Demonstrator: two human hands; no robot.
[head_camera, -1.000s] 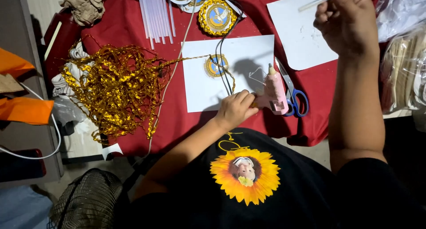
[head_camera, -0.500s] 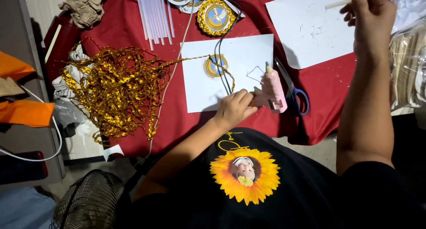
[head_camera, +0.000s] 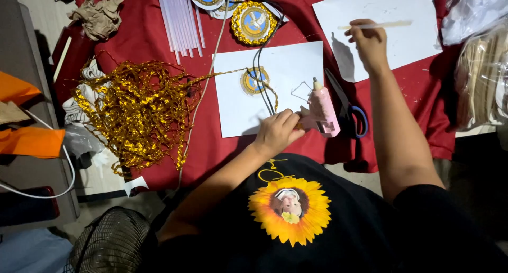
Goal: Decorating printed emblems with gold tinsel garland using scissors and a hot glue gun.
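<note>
The left hand [head_camera: 278, 132] is curled around the handle of the pale pink plastic glue gun [head_camera: 323, 111], which rests nozzle-up at the right edge of the white paper sheet [head_camera: 267, 87]. Up and right of that sheet, the right hand [head_camera: 369, 42] pinches a thin flat wooden stick [head_camera: 378, 25]. A small round gold-trimmed blue badge [head_camera: 254, 81] lies on the sheet; tangled glittery gold cord [head_camera: 135, 109] lies left of it on the red-clothed counter [head_camera: 159, 45]. The gluing step seems in hand; bringing stick and nozzle together would need steady aim.

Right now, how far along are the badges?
One gold-trimmed badge lies finished. In hand: the left hand grips the pink glue gun, and the right hand holds a stick. The small badge on white paper seems only partly trimmed; a gold trim pile remains.
</note>
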